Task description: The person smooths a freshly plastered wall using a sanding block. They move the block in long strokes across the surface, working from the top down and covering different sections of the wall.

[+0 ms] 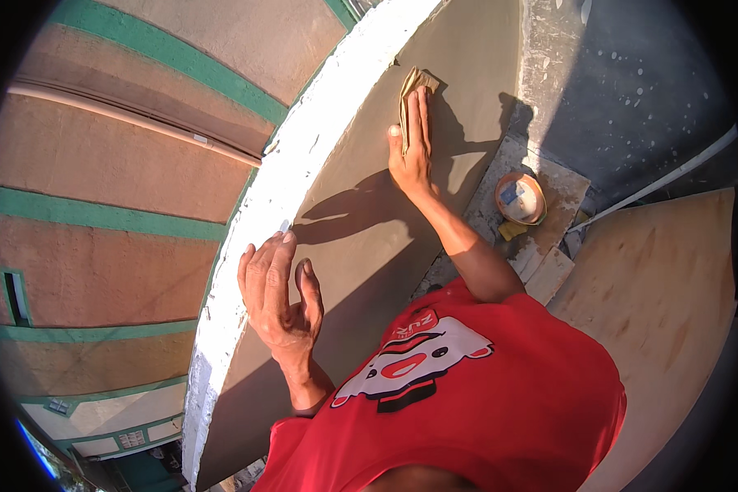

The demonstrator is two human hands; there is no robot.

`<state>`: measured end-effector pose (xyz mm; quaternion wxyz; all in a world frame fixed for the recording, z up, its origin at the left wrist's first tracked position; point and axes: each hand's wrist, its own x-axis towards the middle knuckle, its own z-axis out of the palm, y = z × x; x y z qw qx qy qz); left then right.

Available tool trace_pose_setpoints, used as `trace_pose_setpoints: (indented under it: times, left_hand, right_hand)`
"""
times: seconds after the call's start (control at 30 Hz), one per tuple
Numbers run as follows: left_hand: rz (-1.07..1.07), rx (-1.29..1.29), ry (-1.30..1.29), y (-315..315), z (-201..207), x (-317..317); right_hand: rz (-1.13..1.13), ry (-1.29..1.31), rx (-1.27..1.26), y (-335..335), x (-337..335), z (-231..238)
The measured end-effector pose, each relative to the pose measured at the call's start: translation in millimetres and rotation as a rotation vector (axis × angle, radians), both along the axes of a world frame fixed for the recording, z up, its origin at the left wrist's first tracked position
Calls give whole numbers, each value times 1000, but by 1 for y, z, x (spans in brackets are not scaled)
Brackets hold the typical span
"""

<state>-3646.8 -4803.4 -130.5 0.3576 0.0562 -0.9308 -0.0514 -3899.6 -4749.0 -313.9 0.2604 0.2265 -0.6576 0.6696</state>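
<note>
Seemingly light, bendy sheet (414, 80) | R hand (412, 158) grasps it flat vs. wall (369, 254) | L hand (277, 299) empty, fingers loosely parted | prob. best held mid-sheet

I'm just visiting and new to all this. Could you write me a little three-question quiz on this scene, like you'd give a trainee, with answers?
1. What does the right hand hold against the grey-brown surface?
2. True or false: in the picture, the orange-rimmed bucket is to the left of the left hand.
3. What colour is the main cloth of the person's shirt?
A) Blue
B) Red
C) Green

Key:
1. A creased tan sheet, with the fingers laid along it.
2. False: the bucket is to the right of both hands.
3. B.
</note>
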Motion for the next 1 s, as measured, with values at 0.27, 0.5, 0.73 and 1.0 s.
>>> trace_pose_setpoints:
  times: [0.27, 0.5, 0.73, 1.0]
  left_hand:
    - [289, -104, -221, -3, 8, -26]
    - [381, -92, -311, 10, -2, -37]
    - [311, -96, -261, 22, -10, -45]
    - [321, -175, -158, 24, -7, -78]
  right_hand:
    - [89, 385, 282, 0, 32, -27]
    - [203, 526, 235, -15, 69, -8]
    - [77, 38, 33, 27, -59, 37]
    - [-6, -60, -59, 35, -142, 26]
